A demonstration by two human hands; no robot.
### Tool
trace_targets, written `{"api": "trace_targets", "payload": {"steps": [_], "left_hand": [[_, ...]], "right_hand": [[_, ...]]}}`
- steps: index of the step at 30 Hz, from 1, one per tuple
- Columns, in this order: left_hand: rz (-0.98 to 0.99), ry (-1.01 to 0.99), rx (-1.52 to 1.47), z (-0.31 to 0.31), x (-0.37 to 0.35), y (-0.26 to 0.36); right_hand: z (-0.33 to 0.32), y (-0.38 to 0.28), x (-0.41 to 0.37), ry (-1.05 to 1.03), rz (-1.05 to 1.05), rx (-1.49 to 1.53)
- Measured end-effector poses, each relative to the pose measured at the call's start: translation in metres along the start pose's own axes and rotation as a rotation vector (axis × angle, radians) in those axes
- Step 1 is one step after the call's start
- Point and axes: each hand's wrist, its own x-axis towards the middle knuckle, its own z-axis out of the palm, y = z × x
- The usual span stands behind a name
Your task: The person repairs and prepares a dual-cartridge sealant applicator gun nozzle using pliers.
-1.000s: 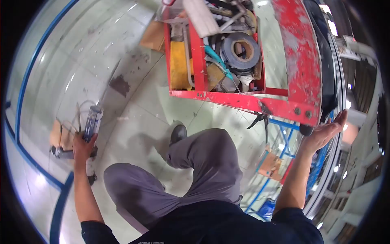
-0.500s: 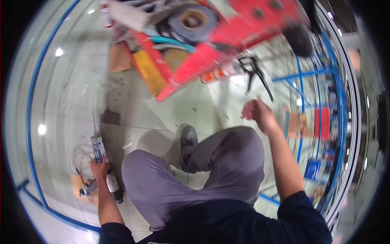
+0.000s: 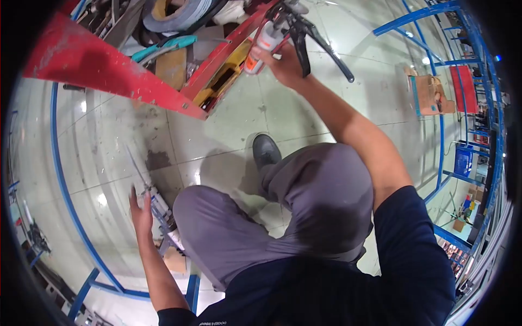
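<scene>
My right hand (image 3: 285,64) is stretched out at the upper middle, beside the red metal rack. Its fingers are wrapped round a white and orange sealant cartridge (image 3: 267,42) fitted in a caulking gun. The black trigger handle (image 3: 302,41) of this caulking gun sticks out to the right. At the lower left, my left hand (image 3: 142,213) has its fingers apart and nothing in it. Right beside that hand a long power tool (image 3: 161,209) with a thin rod at its front lies on the floor, partly hidden by my knee.
The red rack (image 3: 109,73) holds a roll of tape (image 3: 173,15), teal-handled pliers (image 3: 163,48) and a yellow level (image 3: 224,76). Blue metal frames (image 3: 68,179) stand on both sides. Cardboard (image 3: 429,95) leans at the right. My shoe (image 3: 265,151) rests on the tiled floor.
My left hand has let go of the power tool and its fingers have opened. My right hand has reached forward and closed on the caulking gun. The view has shifted.
</scene>
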Motion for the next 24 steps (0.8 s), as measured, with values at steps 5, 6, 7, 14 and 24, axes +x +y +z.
{"api": "trace_targets", "payload": {"steps": [5, 6, 7, 14, 24], "left_hand": [[0.989, 0.117, -0.667, -0.003, -0.004, 0.239], [1.151, 0.198, -0.725, 0.009, 0.011, 0.266], [1.099, 0.215, -0.773, 0.021, 0.014, 0.288], [0.994, 0.553, -0.891, 0.053, 0.016, 0.356], [0.984, 0.385, -0.935, 0.127, 0.016, 0.471]], "right_hand": [[-0.048, -0.011, -0.035, -0.139, 0.344, -0.520], [-0.063, -0.021, -0.043, -0.219, 0.438, -0.541], [-0.076, -0.040, -0.055, -0.319, 0.444, -0.549], [-0.111, -0.184, -0.094, -0.402, 0.295, -0.049], [-0.083, -0.224, -0.053, 0.064, 0.473, -0.619]]}}
